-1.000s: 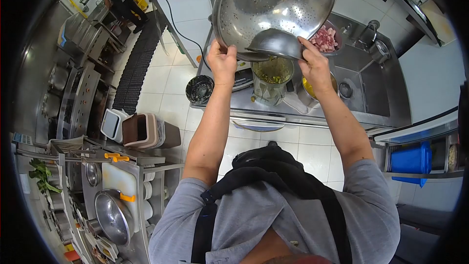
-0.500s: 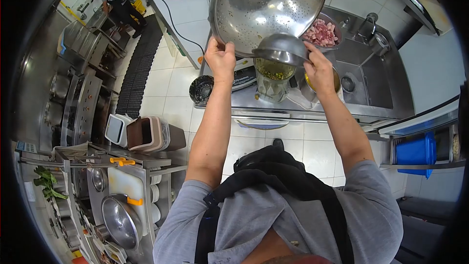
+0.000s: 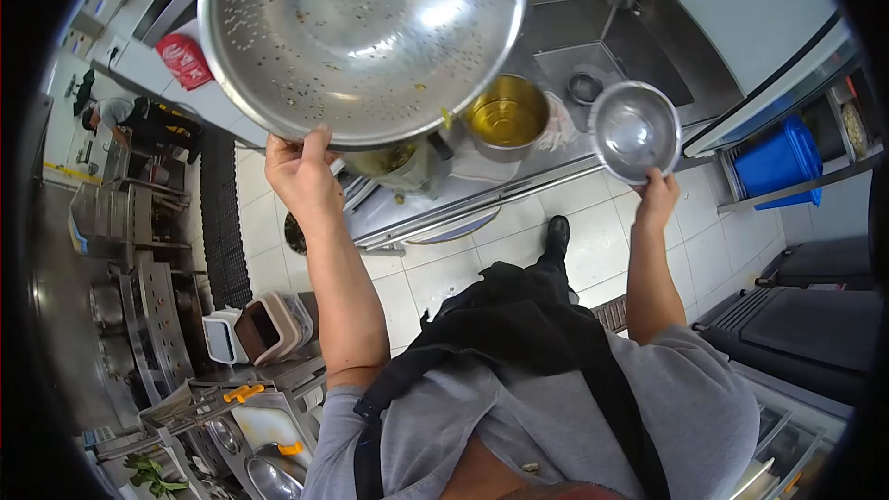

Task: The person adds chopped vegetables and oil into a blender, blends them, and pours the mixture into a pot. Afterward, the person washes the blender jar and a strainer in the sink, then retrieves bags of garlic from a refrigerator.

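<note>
My left hand [image 3: 306,176] grips the near rim of a large metal colander [image 3: 361,37], which is held up above the counter with small bits stuck to its inside. Out to the right, my right hand [image 3: 656,193] holds a small metal bowl [image 3: 635,132] by its rim, its inside facing up. Partly hidden under the colander is a clear blender jug [image 3: 406,176] with green contents. Beside it stands a metal pot [image 3: 507,113] with yellow liquid, next to a cloth [image 3: 556,125].
A steel counter [image 3: 370,222] with a sink [image 3: 593,46] runs ahead. A small round dish [image 3: 584,86] sits near the sink. Bins [image 3: 269,326] and a cart are at the lower left. Another person [image 3: 139,120] stands far left. A blue container [image 3: 773,162] is at right.
The view has turned right. The small bowl has moved away from the colander and jug, out to the right, and its inside now shows. The colander looks nearer and further left.
</note>
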Tool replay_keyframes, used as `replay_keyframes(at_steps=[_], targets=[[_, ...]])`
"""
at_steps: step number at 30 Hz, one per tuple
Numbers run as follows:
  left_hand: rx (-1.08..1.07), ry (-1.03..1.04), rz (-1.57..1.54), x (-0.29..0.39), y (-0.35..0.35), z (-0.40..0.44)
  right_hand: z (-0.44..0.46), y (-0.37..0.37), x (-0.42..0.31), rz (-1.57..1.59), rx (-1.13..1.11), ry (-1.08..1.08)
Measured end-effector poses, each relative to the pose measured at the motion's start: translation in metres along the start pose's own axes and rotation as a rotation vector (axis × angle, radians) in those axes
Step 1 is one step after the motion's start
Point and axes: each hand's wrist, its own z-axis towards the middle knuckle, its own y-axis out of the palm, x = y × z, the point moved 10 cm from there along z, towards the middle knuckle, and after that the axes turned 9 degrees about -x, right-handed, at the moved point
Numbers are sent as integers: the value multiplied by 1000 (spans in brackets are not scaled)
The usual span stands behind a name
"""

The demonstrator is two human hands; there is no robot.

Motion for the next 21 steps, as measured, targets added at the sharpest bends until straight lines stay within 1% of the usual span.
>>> replay_keyframes(at_steps=[1,2,3,5,6,7,8,9,10,11,12,13,14,15,17,19,21], targets=[[-8,-1,2,-4,23,0,21,-30,11,-13,47,6],[-71,-63,60,-15,52,2,40,-51,15,75,82,-24],[-132,-122,118,-27,82,4,60,-76,22,21,144,13],[-187,-223,171,-63,149,10,100,-107,26,99,201,-35],[-242,-311,87,-94,188,11,121,-115,26,100,204,-29],[-299,-406,281,-109,227,10,139,-124,23,92,211,-34],[-339,-462,250,-145,265,11,156,-133,23,79,216,-34],[-390,-543,99,-187,304,10,173,-139,26,72,213,-21],[-454,-628,271,-222,336,9,189,-146,26,74,237,-32],[-415,-698,255,-254,367,0,204,-156,27,70,259,-40],[-389,-801,280,-305,386,-11,218,-167,34,58,294,-26],[-446,-951,296,-363,402,-27,229,-169,30,48,285,-24],[-353,-992,146,-389,418,-44,237,-166,24,20,283,-23],[-312,-1077,71,-431,423,-64,247,-166,20,-7,281,-24],[-134,-1268,100,-464,419,-87,268,-169,24,-43,240,-12],[-74,-1268,75,-494,428,-98,287,-159,28,-57,129,30],[-8,-1256,48,-517,434,-107,308,-150,40,-65,77,30]])
